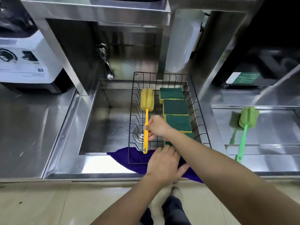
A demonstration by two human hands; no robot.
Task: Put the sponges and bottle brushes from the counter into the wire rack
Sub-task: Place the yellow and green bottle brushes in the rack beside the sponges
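A black wire rack [200, 111] sits over the right half of the sink. Inside it lie several green-topped yellow sponges [176, 107] in a row along the right side. A yellow bottle brush [146, 101] lies in the rack's left part, foam head far, handle toward me. My right hand [156, 128] grips its orange handle at mid-length. My left hand [164, 164] rests palm down on the rack's near edge and the purple cloth, fingers spread. A green bottle brush [247, 118] lies on the counter at the right.
A purple cloth [128, 157] lies under the rack's near edge. The steel sink [103, 117] has a drain and a tap [105, 60] at the back left. A white machine [27, 59] stands at the far left. A dark appliance [259, 70] stands at the far right.
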